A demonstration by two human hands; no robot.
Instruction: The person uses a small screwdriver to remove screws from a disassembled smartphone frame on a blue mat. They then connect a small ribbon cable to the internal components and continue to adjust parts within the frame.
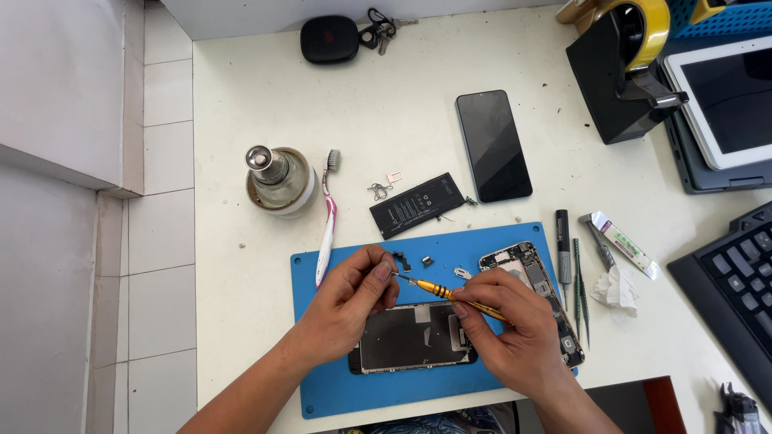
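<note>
Fingers of right hand (515,325) pinching orange screwdriver (460,298), left hand (350,301) fingers pinching its tip, over blue mat (338,386)

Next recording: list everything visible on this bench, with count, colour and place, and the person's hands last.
work mat: 1, blue, front centre of the table
opened phone screen panel: 1, dark, on the mat under the hands
phone chassis: 1, metal and dark, right edge of the mat
screwdriver: 1, yellow handle, between the hands
battery: 1, black, just behind the mat
smartphone: 1, black, face up, centre back
toothbrush: 1, pink and white, left of the mat
glass bottle: 1, clear with metal top, left
tape dispenser: 1, black with yellow roll, back right
tablet: 1, white-framed, far right
keyboard: 1, black, right edge
left hand: 1, grip at the screwdriver tip
right hand: 1, grip on the screwdriver handle
</note>
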